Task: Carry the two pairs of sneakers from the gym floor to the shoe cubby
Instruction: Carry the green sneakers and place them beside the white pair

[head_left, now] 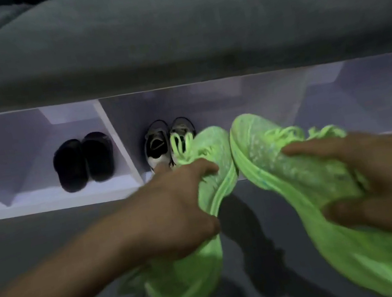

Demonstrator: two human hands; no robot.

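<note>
I hold a pair of bright green sneakers above the dark floor, in front of the white shoe cubby [121,145]. My left hand [172,212] grips the left green sneaker [206,151] from above, toe pointing at the cubby. My right hand [367,175] grips the right green sneaker [284,166] the same way. The two toes nearly touch. A white-and-black pair of sneakers [160,146] stands inside the middle compartment, partly hidden behind the left green sneaker.
A black pair of shoes [84,162] sits in the compartment to the left. A grey cushion [169,35] lies on top of the cubby. The compartment on the right [364,97] shows no shoes. Dark floor [47,234] runs below.
</note>
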